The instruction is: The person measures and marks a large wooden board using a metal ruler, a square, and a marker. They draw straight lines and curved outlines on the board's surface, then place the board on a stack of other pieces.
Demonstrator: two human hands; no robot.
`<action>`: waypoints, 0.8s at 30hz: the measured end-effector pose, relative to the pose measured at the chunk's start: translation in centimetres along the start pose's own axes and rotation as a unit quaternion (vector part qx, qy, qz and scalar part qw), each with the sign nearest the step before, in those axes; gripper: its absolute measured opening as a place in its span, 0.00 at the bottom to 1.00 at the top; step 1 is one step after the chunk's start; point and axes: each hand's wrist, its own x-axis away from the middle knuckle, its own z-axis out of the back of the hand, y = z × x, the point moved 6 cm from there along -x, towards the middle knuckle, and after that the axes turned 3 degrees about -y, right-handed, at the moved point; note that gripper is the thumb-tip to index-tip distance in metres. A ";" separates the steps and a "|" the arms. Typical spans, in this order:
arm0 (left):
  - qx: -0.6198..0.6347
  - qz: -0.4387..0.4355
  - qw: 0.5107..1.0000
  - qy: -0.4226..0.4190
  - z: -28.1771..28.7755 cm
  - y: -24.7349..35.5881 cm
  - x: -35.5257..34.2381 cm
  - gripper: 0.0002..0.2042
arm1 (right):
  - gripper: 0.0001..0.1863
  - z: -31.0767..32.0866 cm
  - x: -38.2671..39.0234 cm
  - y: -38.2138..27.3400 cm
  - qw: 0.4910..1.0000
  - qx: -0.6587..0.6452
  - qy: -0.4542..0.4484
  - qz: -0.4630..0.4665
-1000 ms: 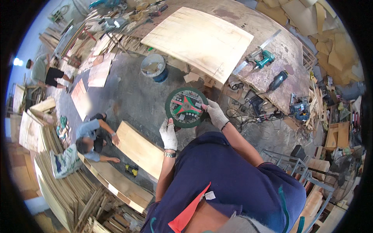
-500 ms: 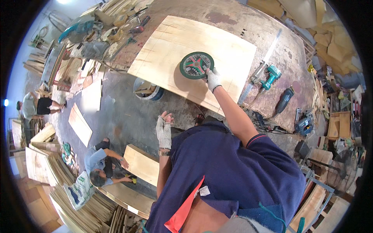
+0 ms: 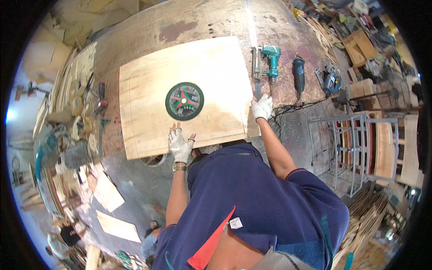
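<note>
A pale plywood board (image 3: 148,103) lies on the worktable, with pencil lines near its edges. On it rests a round disc (image 3: 195,109) with a dark green rim and a red, green and grey face. My left hand (image 3: 181,146), in a white glove with bare fingertips, lies on the board's near part, fingers spread just below the disc. Just off the board's right edge, my gloved right hand (image 3: 262,108) has its fingers closed on the near end of a long metal ruler (image 3: 251,22). A teal nail gun (image 3: 272,58) lies beside the ruler, its magazine across it.
A dark blue grinder (image 3: 299,74) and a jigsaw (image 3: 331,80) lie to the right, with black cables (image 3: 292,108) at the table edge. A drill (image 3: 101,96) is at left. Metal frames (image 3: 346,148) stand at right; another person (image 3: 150,243) is at lower left.
My right hand has let go of the disc, now lying on the board, and moved right to the ruler. My left hand has come up onto the board. The view has turned right.
</note>
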 end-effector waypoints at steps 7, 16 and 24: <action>-0.127 -0.116 0.985 -0.031 -2.3 -1.3 -8.1 0.41 | 0.29 -0.6 -1.4 0.4 0.986 0.054 -0.128 -0.091; -0.162 -0.099 0.981 -0.032 -3.3 -1.9 -8.4 0.39 | 0.32 0.3 -10.1 -1.1 0.992 0.099 0.068 0.026; -0.188 -0.092 0.977 -0.036 -3.2 -1.4 -8.4 0.39 | 0.21 -2.3 -16.1 1.2 0.997 0.080 0.014 0.008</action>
